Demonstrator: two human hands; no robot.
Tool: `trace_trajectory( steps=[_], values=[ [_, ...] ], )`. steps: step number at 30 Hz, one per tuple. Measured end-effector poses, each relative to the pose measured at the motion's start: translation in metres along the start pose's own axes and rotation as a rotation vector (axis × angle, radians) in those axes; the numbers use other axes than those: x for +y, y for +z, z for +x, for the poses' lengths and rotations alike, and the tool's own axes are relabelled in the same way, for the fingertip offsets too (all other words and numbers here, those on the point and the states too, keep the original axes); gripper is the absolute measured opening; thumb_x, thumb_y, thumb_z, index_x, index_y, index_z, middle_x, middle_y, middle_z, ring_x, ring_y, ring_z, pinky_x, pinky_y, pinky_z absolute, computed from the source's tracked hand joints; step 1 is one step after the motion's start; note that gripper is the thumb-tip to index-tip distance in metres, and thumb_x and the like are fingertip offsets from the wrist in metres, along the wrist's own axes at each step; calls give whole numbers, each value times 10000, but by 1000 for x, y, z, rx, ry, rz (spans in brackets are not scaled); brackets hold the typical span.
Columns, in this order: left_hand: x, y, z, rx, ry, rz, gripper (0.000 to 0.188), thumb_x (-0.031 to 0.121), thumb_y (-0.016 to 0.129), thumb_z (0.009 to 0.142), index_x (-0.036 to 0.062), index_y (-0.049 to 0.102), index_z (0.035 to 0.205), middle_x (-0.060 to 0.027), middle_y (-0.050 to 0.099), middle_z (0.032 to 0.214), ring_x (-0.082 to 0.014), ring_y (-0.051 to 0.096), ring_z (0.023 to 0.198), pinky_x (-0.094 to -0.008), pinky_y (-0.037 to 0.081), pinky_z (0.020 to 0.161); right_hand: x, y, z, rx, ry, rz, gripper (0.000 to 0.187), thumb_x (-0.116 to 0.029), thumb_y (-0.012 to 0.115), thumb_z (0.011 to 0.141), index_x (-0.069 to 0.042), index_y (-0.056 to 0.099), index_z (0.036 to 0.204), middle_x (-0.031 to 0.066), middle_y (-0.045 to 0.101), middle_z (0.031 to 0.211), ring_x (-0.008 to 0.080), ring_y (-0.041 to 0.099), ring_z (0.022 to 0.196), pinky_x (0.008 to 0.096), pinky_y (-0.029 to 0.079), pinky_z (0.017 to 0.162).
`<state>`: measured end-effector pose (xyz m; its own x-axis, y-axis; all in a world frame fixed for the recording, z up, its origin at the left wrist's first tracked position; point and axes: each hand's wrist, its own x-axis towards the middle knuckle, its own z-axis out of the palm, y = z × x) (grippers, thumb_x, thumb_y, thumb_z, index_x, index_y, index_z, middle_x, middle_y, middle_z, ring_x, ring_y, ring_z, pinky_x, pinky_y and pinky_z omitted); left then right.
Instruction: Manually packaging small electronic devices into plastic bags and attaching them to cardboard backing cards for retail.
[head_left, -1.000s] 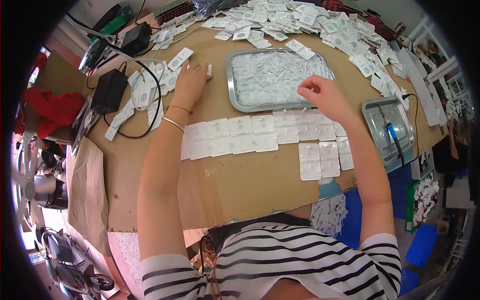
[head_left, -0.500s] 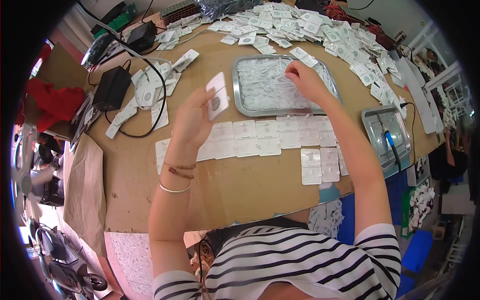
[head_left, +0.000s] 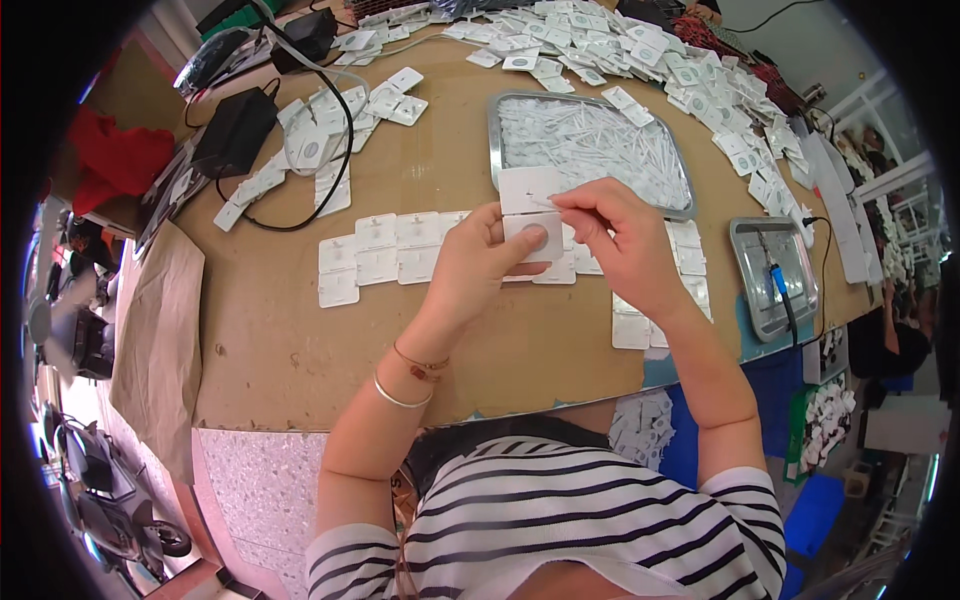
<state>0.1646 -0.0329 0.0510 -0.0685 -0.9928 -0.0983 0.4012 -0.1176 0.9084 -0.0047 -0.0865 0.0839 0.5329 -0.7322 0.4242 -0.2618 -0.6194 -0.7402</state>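
Observation:
My left hand holds a white blister card with a round bubble, thumb pressed on its lower half, just above the table. My right hand pinches a thin white strip at the card's middle, touching it from the right. Behind both hands sits a metal tray filled with many small white strips. A row of similar white cards lies flat on the brown table under and beside my hands.
Loose white cards are heaped across the far table. A black power adapter with cable lies at the left. A smaller metal tray holding a blue-handled tool sits at the right. Red cloth lies beyond the left edge.
My left hand picked a card from the left pile and brought it to the middle. My right hand drew back from the tray with a strip and met the card.

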Motion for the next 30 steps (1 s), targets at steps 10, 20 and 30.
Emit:
trace_trajectory(
  steps=[10, 20, 30],
  values=[
    [9, 5, -10, 0, 29, 60, 313, 214, 560, 916, -51, 541, 1081, -85, 616, 970, -120, 608, 875, -257, 565, 711, 3, 7, -7, 35, -181, -266, 149, 12, 654, 785, -38, 642, 925, 46, 594, 836, 134, 584, 724, 246, 477, 613],
    [6, 4, -11, 78, 70, 149, 343, 322, 522, 934, -5, 600, 1003, -39, 618, 871, -96, 603, 794, -239, 542, 622, 9, 7, -5, -83, 592, 505, 191, -162, 674, 841, -11, 573, 901, 7, 563, 751, 61, 502, 636, 209, 434, 593],
    [7, 4, -12, 64, 120, 93, 305, 285, 564, 916, -3, 608, 1004, -28, 622, 865, -79, 595, 782, -225, 518, 620, 8, 7, -5, -17, 489, 554, 231, -217, 683, 836, -2, 609, 877, 22, 610, 755, 65, 528, 621, 211, 438, 577]
  ],
)
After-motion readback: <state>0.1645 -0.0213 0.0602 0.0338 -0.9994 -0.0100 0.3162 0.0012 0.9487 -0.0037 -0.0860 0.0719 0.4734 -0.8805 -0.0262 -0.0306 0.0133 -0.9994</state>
